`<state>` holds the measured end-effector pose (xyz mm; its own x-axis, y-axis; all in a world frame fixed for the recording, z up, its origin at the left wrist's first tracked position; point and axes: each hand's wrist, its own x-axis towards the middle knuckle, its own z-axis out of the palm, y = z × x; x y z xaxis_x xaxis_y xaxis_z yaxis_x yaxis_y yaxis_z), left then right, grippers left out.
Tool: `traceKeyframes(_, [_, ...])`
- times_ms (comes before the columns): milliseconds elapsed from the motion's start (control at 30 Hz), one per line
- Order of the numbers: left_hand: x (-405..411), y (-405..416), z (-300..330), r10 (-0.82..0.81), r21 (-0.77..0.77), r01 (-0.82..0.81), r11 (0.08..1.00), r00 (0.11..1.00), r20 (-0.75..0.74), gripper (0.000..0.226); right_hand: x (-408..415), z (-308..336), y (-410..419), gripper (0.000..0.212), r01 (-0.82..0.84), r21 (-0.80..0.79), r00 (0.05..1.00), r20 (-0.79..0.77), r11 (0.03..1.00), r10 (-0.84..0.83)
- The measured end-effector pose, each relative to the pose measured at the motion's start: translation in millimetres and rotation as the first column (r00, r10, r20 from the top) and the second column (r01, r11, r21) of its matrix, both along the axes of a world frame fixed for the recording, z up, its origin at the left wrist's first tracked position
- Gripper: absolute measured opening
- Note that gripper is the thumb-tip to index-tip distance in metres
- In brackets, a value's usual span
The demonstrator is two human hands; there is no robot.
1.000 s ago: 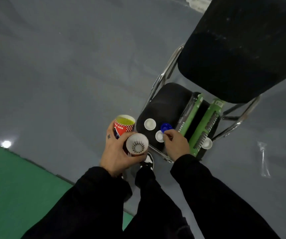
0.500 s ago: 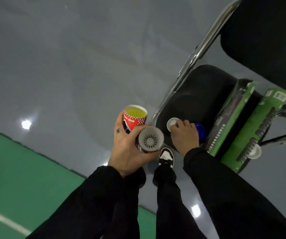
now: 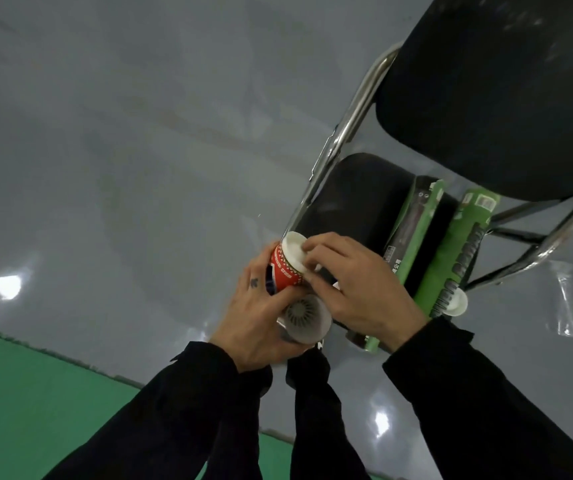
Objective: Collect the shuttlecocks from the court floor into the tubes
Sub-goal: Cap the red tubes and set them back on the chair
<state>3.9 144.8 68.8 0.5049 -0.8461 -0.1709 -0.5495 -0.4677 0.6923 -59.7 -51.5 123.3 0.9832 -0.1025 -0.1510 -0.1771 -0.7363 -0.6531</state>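
My left hand [image 3: 257, 317] grips a red patterned tube [image 3: 283, 273] together with a white shuttlecock [image 3: 304, 317] whose skirt opening faces the camera. A white cap [image 3: 294, 250] sits on the red tube's mouth, and my right hand [image 3: 357, 289] pinches and presses its edge. Two green tubes lie on the black chair seat [image 3: 354, 199]: one dark and green [image 3: 413, 237], one bright green [image 3: 458, 258] with a white cap [image 3: 455, 303] on its near end.
The folding chair's black backrest [image 3: 492, 91] and chrome frame [image 3: 344, 133] stand close at the upper right. Grey court floor [image 3: 122, 150] spreads to the left, with green flooring [image 3: 36, 393] at the lower left. A clear plastic wrapper [image 3: 567, 306] lies on the floor at the right.
My right hand took a white cap from the chair seat and brought it onto the mouth of the red tube. The tube's yellow-green inside is now covered.
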Motion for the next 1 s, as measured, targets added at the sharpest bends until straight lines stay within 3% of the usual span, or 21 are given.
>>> traceKeyframes(233, [2,-6,2,-0.083,0.015,0.082,0.997,0.995,0.054,0.087,-5,4,-8,0.012,-0.104,-0.029,0.993,-0.063,0.994,0.102])
traceKeyframes(333, [3,-8,7,-0.055,0.001,0.055,0.998,0.998,0.022,0.083,-12,-2,-4,0.010,0.043,0.165,0.998,-0.046,0.985,-0.036])
traceKeyframes(433, [3,-10,10,-0.050,-0.013,0.050,0.999,0.999,-0.014,0.079,-22,-10,4,0.007,0.223,0.392,0.975,-0.073,0.893,-0.211])
traceKeyframes(567, [-1,-12,11,-0.034,-0.048,0.031,0.998,0.997,-0.067,0.078,-24,-12,11,0.006,0.313,0.558,0.945,-0.102,0.769,-0.311])
traceKeyframes(733, [-1,-13,13,-0.024,-0.077,0.021,0.997,0.999,-0.041,0.078,-22,-13,8,0.008,0.248,0.458,0.967,-0.068,0.854,-0.244])
traceKeyframes(800, [-1,-13,13,-0.025,-0.079,0.021,0.997,0.999,-0.044,0.081,-23,-13,10,0.018,0.209,0.391,0.977,-0.037,0.896,-0.212])
traceKeyframes(900, [-1,-9,9,-0.035,-0.039,0.033,0.999,0.997,-0.068,0.083,-27,-13,13,0.031,0.207,0.413,0.978,-0.106,0.887,-0.178])
traceKeyframes(967, [-4,-6,5,-0.040,-0.006,0.039,0.999,0.995,-0.090,0.081,-29,-13,12,0.031,0.237,0.526,0.969,-0.183,0.817,-0.164])
traceKeyframes(1000, [-6,-5,2,-0.044,0.013,0.045,0.999,0.994,-0.096,0.079,-29,-15,10,0.030,0.295,0.640,0.954,-0.232,0.710,-0.188])
